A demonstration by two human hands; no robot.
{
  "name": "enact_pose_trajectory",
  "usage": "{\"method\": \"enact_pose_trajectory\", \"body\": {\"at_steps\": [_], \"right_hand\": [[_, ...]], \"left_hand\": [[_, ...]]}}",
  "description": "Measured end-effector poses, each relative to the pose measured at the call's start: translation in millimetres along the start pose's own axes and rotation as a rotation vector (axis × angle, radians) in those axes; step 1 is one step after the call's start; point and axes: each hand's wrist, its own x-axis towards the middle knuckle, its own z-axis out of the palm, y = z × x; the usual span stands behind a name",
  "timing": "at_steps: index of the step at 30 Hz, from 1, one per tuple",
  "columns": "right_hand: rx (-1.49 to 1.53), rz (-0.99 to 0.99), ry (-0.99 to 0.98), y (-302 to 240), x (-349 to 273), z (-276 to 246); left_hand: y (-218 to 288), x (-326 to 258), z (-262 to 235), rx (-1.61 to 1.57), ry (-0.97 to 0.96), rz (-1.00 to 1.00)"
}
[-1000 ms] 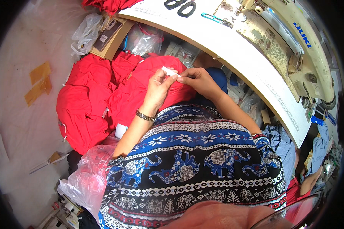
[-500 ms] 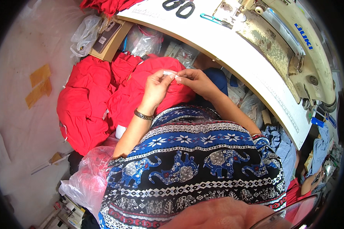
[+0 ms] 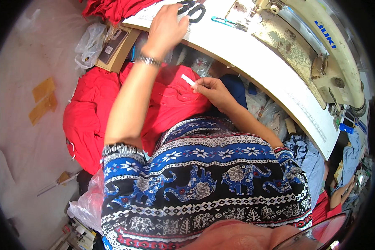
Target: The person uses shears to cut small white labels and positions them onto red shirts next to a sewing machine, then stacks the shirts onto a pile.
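Observation:
At the table's edge my left hand (image 3: 167, 29) reaches over the black-handled scissors (image 3: 196, 14). Its thumb stands apart from the fingers, and the fingertips are at the near handle loop, partly covering it. Above my lap my right hand (image 3: 214, 91) pinches a small white fabric strip (image 3: 188, 79) between thumb and fingers. The strip sticks out to the upper left over red cloth (image 3: 166, 108) that is bunched on my lap and to its left.
A sewing machine (image 3: 337, 54) stands on the white table (image 3: 254, 54), with turquoise thread snips (image 3: 227, 22) beside it. More red cloth (image 3: 116, 9) lies at the table's far left. A phone (image 3: 112, 43) rests on a cardboard box (image 3: 127, 48). At lower right is another person's arm (image 3: 341, 193).
My left hand has let go of the white strip and moved up and away to the scissors on the table. My right hand stays in place, holding the strip alone.

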Motion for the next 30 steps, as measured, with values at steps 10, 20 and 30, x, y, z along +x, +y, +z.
{"method": "enact_pose_trajectory", "body": {"at_steps": [10, 20, 30], "right_hand": [[0.216, 0.118, 0.021, -6, -4, 1], [0.263, 0.115, 0.037, -4, -2, 4], [0.187, 0.0, -0.013, -13, -7, 15]], "left_hand": [[-19, 60, -4, 0.396, -0.909, -0.079], [-9, -145, -150, -0.297, -0.806, -0.416], [53, -194, -149, -0.284, -0.924, -0.569]]}}
